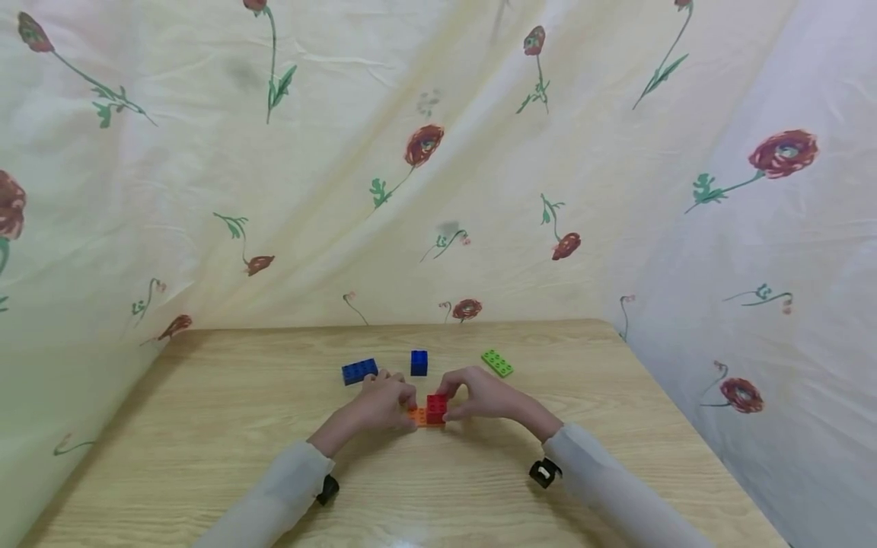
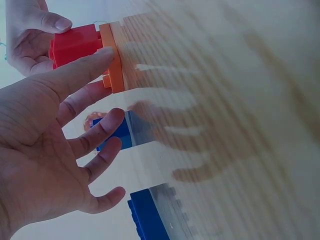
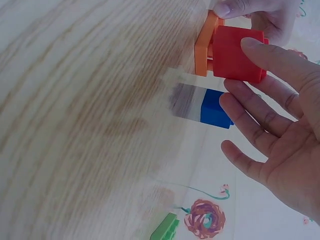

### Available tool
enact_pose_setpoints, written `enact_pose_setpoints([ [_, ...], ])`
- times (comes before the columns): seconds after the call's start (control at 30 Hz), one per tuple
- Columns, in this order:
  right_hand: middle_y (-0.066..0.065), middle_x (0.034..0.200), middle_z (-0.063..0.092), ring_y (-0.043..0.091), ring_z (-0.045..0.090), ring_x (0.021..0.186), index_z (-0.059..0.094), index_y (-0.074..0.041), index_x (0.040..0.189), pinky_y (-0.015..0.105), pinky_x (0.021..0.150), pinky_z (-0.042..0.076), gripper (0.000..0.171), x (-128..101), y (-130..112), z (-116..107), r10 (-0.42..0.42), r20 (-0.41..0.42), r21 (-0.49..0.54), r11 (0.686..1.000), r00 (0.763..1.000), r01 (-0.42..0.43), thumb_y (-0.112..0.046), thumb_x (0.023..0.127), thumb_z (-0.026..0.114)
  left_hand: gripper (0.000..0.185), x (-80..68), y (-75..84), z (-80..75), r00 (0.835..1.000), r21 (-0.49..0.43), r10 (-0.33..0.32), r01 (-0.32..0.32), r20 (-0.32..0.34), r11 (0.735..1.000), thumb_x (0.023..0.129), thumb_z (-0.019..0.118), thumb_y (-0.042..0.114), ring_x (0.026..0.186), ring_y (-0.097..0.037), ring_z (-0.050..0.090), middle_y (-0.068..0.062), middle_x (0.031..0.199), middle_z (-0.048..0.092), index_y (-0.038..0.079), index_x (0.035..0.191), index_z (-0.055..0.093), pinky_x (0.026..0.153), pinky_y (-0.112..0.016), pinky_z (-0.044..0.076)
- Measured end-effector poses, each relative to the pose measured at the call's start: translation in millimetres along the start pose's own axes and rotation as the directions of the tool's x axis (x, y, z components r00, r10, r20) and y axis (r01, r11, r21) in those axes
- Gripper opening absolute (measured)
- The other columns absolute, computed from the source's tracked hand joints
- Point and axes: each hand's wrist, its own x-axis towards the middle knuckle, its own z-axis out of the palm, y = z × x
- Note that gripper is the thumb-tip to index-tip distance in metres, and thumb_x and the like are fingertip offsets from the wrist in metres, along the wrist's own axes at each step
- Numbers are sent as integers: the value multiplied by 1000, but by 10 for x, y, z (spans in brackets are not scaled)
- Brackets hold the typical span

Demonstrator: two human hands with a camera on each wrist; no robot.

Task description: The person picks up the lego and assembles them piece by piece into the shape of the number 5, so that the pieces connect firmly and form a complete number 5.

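My left hand (image 1: 384, 401) pinches the left end of a flat orange building brick (image 1: 421, 416) on the table. With thumb and fingers, my right hand (image 1: 485, 393) grips a taller red building brick (image 1: 436, 409) at the orange one's right end. In the right wrist view the red brick (image 3: 232, 56) stands over the orange brick (image 3: 201, 52), whose studs show in a narrow gap between them. Whether the two are fully pressed together I cannot tell. The left wrist view shows my left thumb and forefinger at the orange brick (image 2: 116, 60), other fingers spread.
Beyond my hands lie a long blue brick (image 1: 359, 371) on the left, a small blue brick (image 1: 419, 363) in the middle and a flat green brick (image 1: 496, 363) on the right. A flowered cloth (image 1: 329, 167) hangs behind the wooden table (image 1: 205, 426).
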Motion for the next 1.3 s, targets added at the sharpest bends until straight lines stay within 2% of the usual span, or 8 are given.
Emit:
enact_pose_setpoints([
  [0.63, 0, 102, 75, 26, 68, 101, 74, -10, 106, 50, 93, 54, 22, 49, -42, -43, -11, 12, -26, 1000, 1000, 11, -14, 86, 81, 19, 23, 5, -8, 1000, 10, -4, 4, 4, 1000, 82, 87, 29, 96, -22, 41, 5, 91, 56, 23, 82, 68, 90, -51, 28],
  [1.07, -3, 101, 73, 24, 68, 102, 72, -14, 104, 49, 94, 54, 24, -11, 54, -52, 7, -12, -13, 1000, 1000, -7, -18, 84, 83, 19, 9, 26, -6, 1000, 0, -11, 11, 3, 1000, 81, 87, 28, 97, -21, 42, 5, 94, 57, 22, 83, 69, 91, -51, 29],
  [1.3, -4, 102, 73, 22, 67, 104, 71, -15, 106, 49, 96, 53, 23, -33, 62, -10, 25, -18, 5, 1000, 1000, -25, -18, 85, 82, 20, 29, 19, 11, 1000, 48, 18, -19, 18, 999, 81, 87, 28, 95, -20, 42, 7, 91, 58, 21, 85, 68, 87, -45, 30],
])
